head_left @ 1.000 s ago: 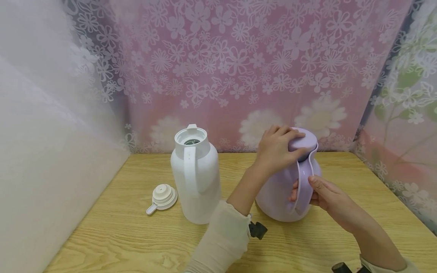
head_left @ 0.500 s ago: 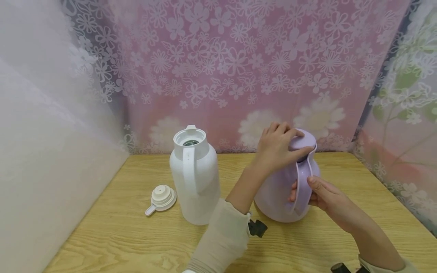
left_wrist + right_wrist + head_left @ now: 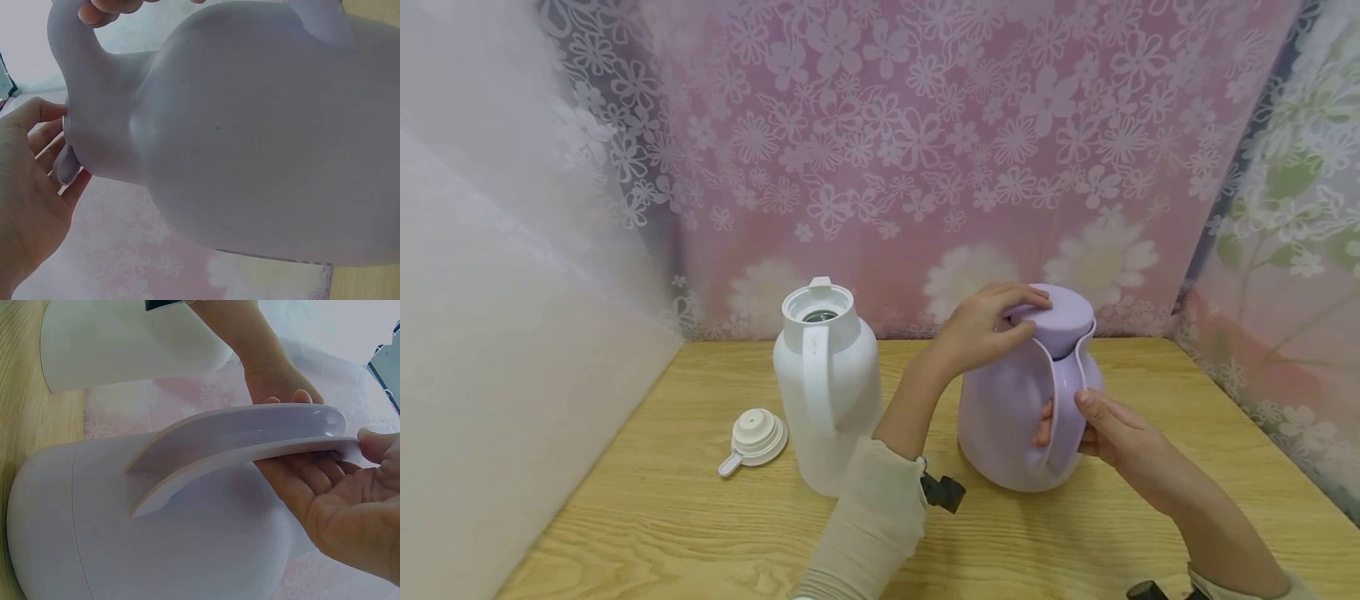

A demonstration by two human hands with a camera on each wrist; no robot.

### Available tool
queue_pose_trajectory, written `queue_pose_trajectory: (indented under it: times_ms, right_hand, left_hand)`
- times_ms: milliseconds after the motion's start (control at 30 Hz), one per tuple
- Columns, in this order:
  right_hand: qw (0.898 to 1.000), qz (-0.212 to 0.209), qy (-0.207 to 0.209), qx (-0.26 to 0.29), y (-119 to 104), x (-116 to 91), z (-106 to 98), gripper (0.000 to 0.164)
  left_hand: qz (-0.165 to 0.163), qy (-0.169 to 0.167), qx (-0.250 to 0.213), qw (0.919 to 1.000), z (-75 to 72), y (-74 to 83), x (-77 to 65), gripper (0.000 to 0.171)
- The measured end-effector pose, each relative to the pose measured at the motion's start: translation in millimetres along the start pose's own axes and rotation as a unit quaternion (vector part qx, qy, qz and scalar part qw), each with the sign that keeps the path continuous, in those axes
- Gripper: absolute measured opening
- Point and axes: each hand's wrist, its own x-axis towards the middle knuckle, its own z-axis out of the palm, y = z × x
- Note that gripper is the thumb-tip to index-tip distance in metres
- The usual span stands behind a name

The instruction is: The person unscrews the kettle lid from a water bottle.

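Observation:
A pale purple thermos jug (image 3: 1007, 425) stands upright on the table, its handle (image 3: 1066, 417) toward me. My right hand (image 3: 1122, 435) grips that handle, thumb on its outer side and fingers passed through the loop. The round purple lid (image 3: 1060, 308) sits at the jug's mouth, with a dark gap under its front edge. My left hand (image 3: 976, 332) holds the lid's left side with bent fingers and thumb. In the left wrist view the fingertips are right at the jug's rim, beside a small purple tab (image 3: 66, 166).
To the left stands a white thermos jug (image 3: 842, 392) with an uncovered mouth, its handle facing me. Beside it a white stopper (image 3: 757, 435) with a tab lies on the wooden table (image 3: 647, 517). A pink floral curtain (image 3: 880, 167) hangs behind.
My left hand has shifted left from over the lid to its left side, uncovering more of the lid's top. The right hand keeps its grip on the handle.

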Motion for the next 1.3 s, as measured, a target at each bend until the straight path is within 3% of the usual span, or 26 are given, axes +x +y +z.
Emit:
queue_pose_trajectory:
  times_ms: [133,267,467,567,667,767,900,1133,1300]
  right_hand:
    - [1.0,0.001,0.004,0.001,1.6,-1.2,0.3,0.045]
    - [1.0,-0.003,0.002,0.005,2.3,-2.1,-0.1,0.045]
    - [1.0,-0.005,-0.002,0.016,2.8,-2.6,-0.7,0.045]
    - [1.0,-0.001,0.002,0.012,3.0,-2.4,-0.7,0.045]
    - [1.0,0.001,0.003,0.008,3.2,-2.1,-0.5,0.045]
    - [1.0,0.002,0.004,0.004,2.9,-1.7,-0.2,0.045]
    - [1.0,0.0,0.005,-0.003,1.3,-0.7,0.2,0.045]
    - [1.0,0.001,0.007,-0.006,0.2,-0.1,0.2,0.045]
    - [1.0,-0.004,-0.003,-0.003,2.1,0.7,-1.9,0.047]
  left_hand:
    - [-0.004,0.016,0.005,0.9999,4.6,0.6,-1.1,0.025]
    - [-0.007,0.048,0.053,0.9974,11.6,2.7,0.3,0.027]
    - [0.015,0.112,0.157,0.9811,22.5,8.6,4.9,0.029]
    - [0.025,0.118,0.182,0.9757,23.9,11.0,4.4,0.03]
    - [0.027,0.103,0.148,0.9833,21.6,10.5,2.1,0.03]
    - [0.025,0.082,0.042,0.9954,16.8,7.0,-0.2,0.026]
    - [0.007,0.066,-0.07,0.9953,11.8,-0.9,-0.9,0.028]
    - [-0.02,0.055,-0.114,0.9918,12.7,-15.4,-3.2,0.031]
    - [0.009,0.055,-0.145,0.9879,14.3,-22.2,-5.4,0.029]
